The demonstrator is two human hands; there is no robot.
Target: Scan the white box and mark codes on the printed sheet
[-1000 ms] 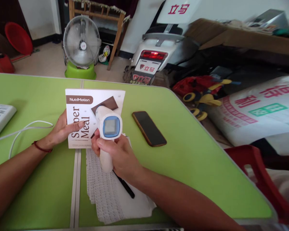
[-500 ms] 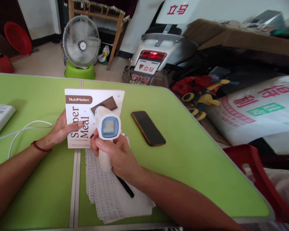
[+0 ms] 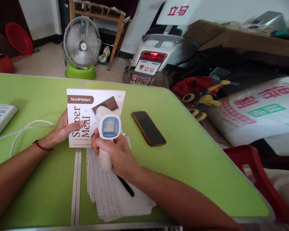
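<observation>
My left hand (image 3: 66, 126) grips the left edge of a white and brown box (image 3: 80, 110) printed "NutriMotion Super Meal", thumb across its front. The box stands upright above the table. My right hand (image 3: 118, 152) is wrapped round the handle of a white infrared thermometer (image 3: 106, 162) with a blue-framed screen facing me. Its front end points at the box and covers part of the printed picture; whether the two touch I cannot tell. Beneath my right hand lie written paper sheets (image 3: 108, 199) with a black pen (image 3: 126, 186) on top.
A phone (image 3: 149, 128) in a brown case lies on the green table (image 3: 195, 173), right of my hands. At the left are a white power strip (image 3: 2, 117) and a white cable (image 3: 26, 128). A fan (image 3: 82, 41), a scooter (image 3: 151, 54) and a red chair (image 3: 252, 163) stand around the table.
The whole view has shifted very slightly. Both hands keep the same hold on the box and the thermometer.
</observation>
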